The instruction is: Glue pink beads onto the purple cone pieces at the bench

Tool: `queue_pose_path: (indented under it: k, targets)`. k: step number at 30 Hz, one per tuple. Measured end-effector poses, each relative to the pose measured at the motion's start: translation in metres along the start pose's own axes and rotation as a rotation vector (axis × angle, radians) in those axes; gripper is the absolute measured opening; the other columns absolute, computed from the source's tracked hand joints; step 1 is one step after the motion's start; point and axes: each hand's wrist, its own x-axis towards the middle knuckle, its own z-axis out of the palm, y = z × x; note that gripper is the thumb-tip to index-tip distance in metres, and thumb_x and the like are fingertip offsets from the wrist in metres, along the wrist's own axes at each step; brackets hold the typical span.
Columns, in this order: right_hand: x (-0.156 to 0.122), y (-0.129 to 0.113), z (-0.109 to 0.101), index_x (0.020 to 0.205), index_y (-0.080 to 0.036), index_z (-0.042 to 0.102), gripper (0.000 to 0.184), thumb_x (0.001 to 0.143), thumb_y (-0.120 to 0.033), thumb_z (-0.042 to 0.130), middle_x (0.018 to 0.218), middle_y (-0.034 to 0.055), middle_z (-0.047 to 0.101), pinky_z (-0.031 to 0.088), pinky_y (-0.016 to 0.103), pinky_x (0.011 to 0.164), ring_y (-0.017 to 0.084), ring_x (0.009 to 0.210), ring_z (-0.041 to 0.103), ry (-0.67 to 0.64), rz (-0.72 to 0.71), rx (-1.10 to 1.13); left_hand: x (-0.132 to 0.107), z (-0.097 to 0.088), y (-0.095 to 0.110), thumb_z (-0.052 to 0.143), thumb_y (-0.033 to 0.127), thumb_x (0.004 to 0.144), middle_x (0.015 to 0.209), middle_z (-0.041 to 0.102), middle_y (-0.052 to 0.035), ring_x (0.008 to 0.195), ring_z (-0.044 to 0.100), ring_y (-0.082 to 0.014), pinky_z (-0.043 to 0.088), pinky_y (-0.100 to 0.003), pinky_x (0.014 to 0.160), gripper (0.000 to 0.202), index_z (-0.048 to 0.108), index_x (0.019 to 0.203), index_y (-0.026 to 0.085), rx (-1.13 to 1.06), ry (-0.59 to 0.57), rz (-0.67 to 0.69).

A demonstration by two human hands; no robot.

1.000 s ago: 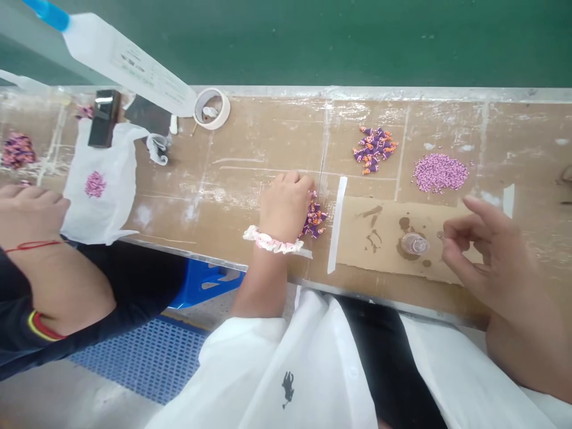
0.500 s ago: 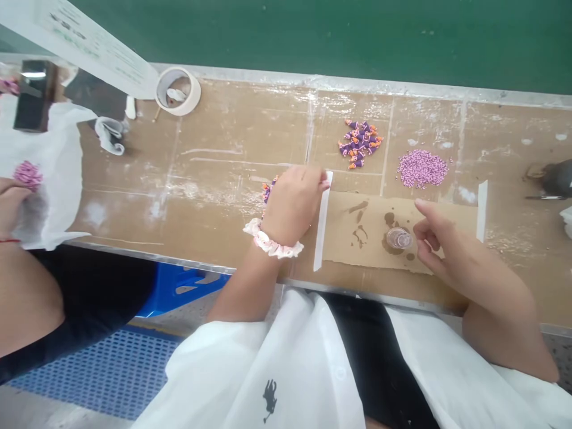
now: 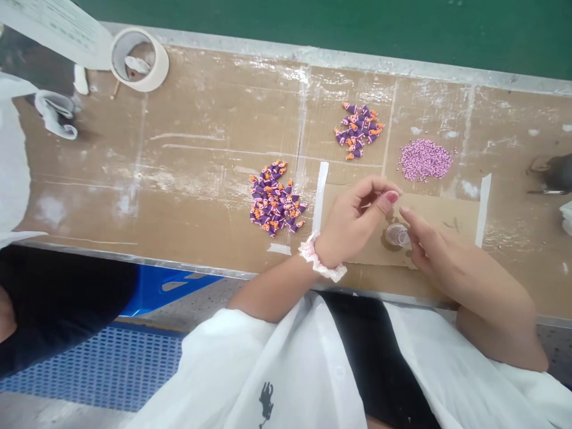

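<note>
My left hand (image 3: pixel 360 217), with a white and pink scrunchie (image 3: pixel 322 257) at its wrist, is over a taped-down brown card (image 3: pixel 456 223). Its thumb and index finger are pinched together; whatever lies between them is too small to make out. Close by on the right is my right hand (image 3: pixel 433 244), its index finger stretched toward the left fingertips and the other fingers half curled, with nothing visible in it. Beneath and between both hands, a small clear cup (image 3: pixel 397 235) stands on the wet-spotted card. Left of the card lies a pile of small purple and orange figures (image 3: pixel 274 199).
Further back are a second group of purple and orange figures (image 3: pixel 360 131) and a heap of tiny pink pieces (image 3: pixel 425 159). A masking tape roll (image 3: pixel 161 62) sits at the back left. A dark object (image 3: pixel 558 176) is at the right; another person's dark-clothed leg (image 3: pixel 67 298) shows at left.
My left hand has moved right from the near pile of figures to above the card, uncovering that pile. My right hand has shifted slightly left, close to it. The view has shifted right.
</note>
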Motion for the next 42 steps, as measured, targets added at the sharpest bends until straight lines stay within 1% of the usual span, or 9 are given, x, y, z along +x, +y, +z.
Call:
queue_pose_path:
  k: [3, 5, 9, 14, 17, 21, 27, 34, 42]
  targets:
    - [0.0, 0.001, -0.003, 0.155, -0.022, 0.01, 0.071, 0.093, -0.013, 0.045, 0.091, 0.0076, 0.06, 0.051, 0.032, 0.064, 0.019, 0.074, 0.058, 0.023, 0.015, 0.046, -0.001, -0.002, -0.003, 0.06, 0.042, 0.088, 0.075, 0.05, 0.0047, 0.06, 0.046, -0.0038, 0.041, -0.018, 0.061, 0.025, 0.054, 0.092, 0.018, -0.116, 0.012, -0.097]
    - [0.002, 0.0, -0.006, 0.154, -0.027, 0.014, 0.073, 0.091, -0.011, 0.048, 0.089, 0.0052, 0.06, 0.051, 0.03, 0.063, 0.017, 0.071, 0.057, 0.096, 0.045, 0.137, -0.002, 0.0, -0.004, 0.061, 0.04, 0.088, 0.072, 0.046, 0.0059, 0.056, 0.041, -0.0031, 0.038, -0.017, 0.056, 0.024, 0.051, 0.095, 0.018, -0.223, -0.042, -0.159]
    - [0.007, -0.008, -0.009, 0.146, -0.035, 0.035, 0.071, 0.085, -0.005, 0.056, 0.08, 0.0, 0.057, 0.048, 0.027, 0.056, 0.014, 0.065, 0.054, 0.318, 0.17, 0.463, -0.006, 0.008, -0.008, 0.063, 0.038, 0.087, 0.067, 0.039, 0.0074, 0.051, 0.033, -0.0026, 0.03, -0.017, 0.049, 0.026, 0.048, 0.096, 0.019, -0.464, -0.192, -0.275]
    - [0.013, -0.023, 0.0, 0.134, -0.031, 0.051, 0.065, 0.078, 0.0, 0.063, 0.078, -0.001, 0.057, 0.045, 0.027, 0.053, 0.014, 0.066, 0.053, 0.576, 0.217, 0.701, -0.011, 0.017, -0.009, 0.064, 0.039, 0.086, 0.065, 0.037, 0.007, 0.053, 0.032, -0.0036, 0.029, -0.017, 0.049, 0.027, 0.048, 0.096, 0.02, -0.578, -0.243, -0.332]
    - [0.016, -0.025, 0.003, 0.129, -0.032, 0.053, 0.062, 0.077, 0.002, 0.06, 0.076, -0.0022, 0.056, 0.044, 0.026, 0.052, 0.012, 0.063, 0.052, 0.581, 0.228, 0.729, -0.014, 0.019, -0.01, 0.065, 0.041, 0.085, 0.068, 0.04, 0.0062, 0.054, 0.034, -0.0032, 0.032, -0.016, 0.05, 0.029, 0.049, 0.096, 0.02, -0.568, -0.269, -0.349]
    - [0.017, -0.024, 0.002, 0.109, -0.028, 0.059, 0.042, 0.077, -0.001, 0.06, 0.071, -0.0031, 0.055, 0.043, 0.025, 0.049, 0.012, 0.06, 0.051, 0.539, 0.274, 0.733, -0.016, 0.02, -0.013, 0.062, 0.04, 0.088, 0.074, 0.044, 0.0048, 0.057, 0.036, -0.0023, 0.036, -0.015, 0.052, 0.026, 0.05, 0.096, 0.019, -0.547, -0.287, -0.324]
    - [0.015, -0.026, 0.003, 0.094, -0.026, 0.057, 0.026, 0.078, -0.005, 0.059, 0.072, -0.0026, 0.057, 0.045, 0.027, 0.052, 0.012, 0.059, 0.051, 0.489, 0.298, 0.617, -0.015, 0.021, -0.016, 0.063, 0.041, 0.087, 0.077, 0.046, 0.004, 0.057, 0.038, -0.0025, 0.036, -0.015, 0.052, 0.028, 0.047, 0.095, 0.02, -0.562, -0.289, -0.319]
    - [0.01, -0.027, 0.006, 0.096, -0.027, 0.054, 0.025, 0.081, -0.008, 0.059, 0.078, -0.0004, 0.058, 0.046, 0.03, 0.054, 0.014, 0.064, 0.055, 0.481, 0.331, 0.565, -0.016, 0.021, -0.016, 0.064, 0.049, 0.084, 0.077, 0.045, 0.0034, 0.059, 0.039, -0.0047, 0.037, -0.019, 0.054, 0.037, 0.042, 0.093, 0.021, -0.427, -0.287, -0.223]
    - [0.008, -0.028, 0.006, 0.103, -0.026, 0.053, 0.03, 0.081, -0.007, 0.059, 0.078, -0.0001, 0.057, 0.047, 0.031, 0.057, 0.016, 0.069, 0.057, 0.472, 0.317, 0.523, -0.021, 0.024, -0.018, 0.056, 0.048, 0.09, 0.081, 0.043, 0.0022, 0.068, 0.045, -0.0075, 0.042, -0.024, 0.066, 0.032, 0.038, 0.09, 0.021, -0.258, -0.237, -0.08]
